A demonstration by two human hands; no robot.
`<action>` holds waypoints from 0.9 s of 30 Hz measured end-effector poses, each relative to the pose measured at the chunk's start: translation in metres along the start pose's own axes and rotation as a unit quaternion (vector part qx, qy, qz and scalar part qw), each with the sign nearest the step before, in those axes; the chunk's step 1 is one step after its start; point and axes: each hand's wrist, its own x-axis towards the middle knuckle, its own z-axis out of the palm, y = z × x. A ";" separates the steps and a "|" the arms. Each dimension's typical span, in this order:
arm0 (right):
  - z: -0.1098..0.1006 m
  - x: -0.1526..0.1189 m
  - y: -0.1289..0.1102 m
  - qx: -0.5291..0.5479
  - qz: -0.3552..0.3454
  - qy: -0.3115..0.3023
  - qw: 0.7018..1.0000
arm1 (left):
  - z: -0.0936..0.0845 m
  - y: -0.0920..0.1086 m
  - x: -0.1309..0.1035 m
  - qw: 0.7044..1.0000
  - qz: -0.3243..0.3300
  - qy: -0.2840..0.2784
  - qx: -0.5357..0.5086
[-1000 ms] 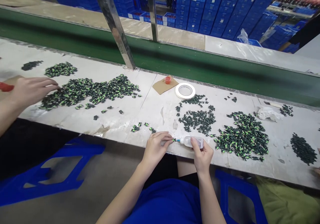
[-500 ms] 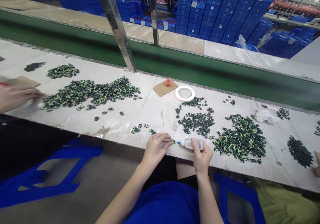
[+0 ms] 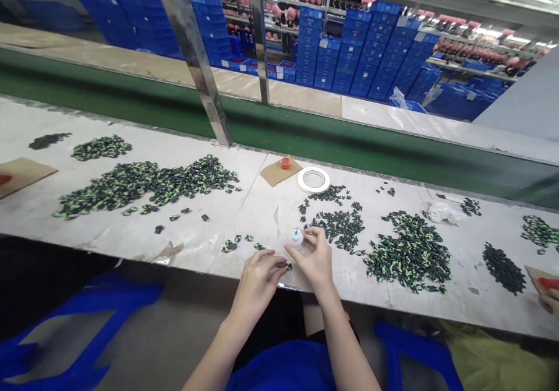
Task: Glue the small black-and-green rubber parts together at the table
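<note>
Near the table's front edge, my left hand (image 3: 261, 273) pinches a small dark green piece (image 3: 289, 267) between thumb and fingertips. Just to its right, my right hand (image 3: 315, 254) has its thumb and fingers around a small white bottle (image 3: 296, 238), whose blue tip points up. A few black and green pieces (image 3: 229, 245) lie left of my hands. Behind my right hand are loose dark pieces (image 3: 340, 226), and a larger black and green pile (image 3: 408, 254) is to the right.
A roll of white tape (image 3: 313, 180) lies by brown cardboard (image 3: 274, 173) with a red cup (image 3: 285, 162). More piles (image 3: 148, 184) spread leftward. A metal post (image 3: 205, 88) rises behind the table (image 3: 192, 245). Another person's hand (image 3: 551, 302) shows at far right.
The bottle has gone from lying sideways in my right hand to upright, and that hand moved left. The view has shifted; the other person's hand at far left is out of view.
</note>
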 end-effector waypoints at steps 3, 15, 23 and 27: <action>0.008 0.002 0.005 -0.001 0.002 -0.051 0.999 | 0.000 -0.004 -0.002 1.000 0.018 -0.008 0.007; -0.092 0.020 0.023 -0.385 -0.178 -0.002 0.906 | 0.006 -0.003 -0.002 0.997 0.075 0.006 -0.016; -0.077 0.041 0.027 -0.367 -0.189 -0.022 0.911 | -0.012 0.021 0.003 0.992 0.005 -0.022 -0.123; -0.077 0.022 0.010 -0.257 -0.157 0.002 0.954 | -0.008 0.037 0.011 0.989 -0.016 -0.017 -0.148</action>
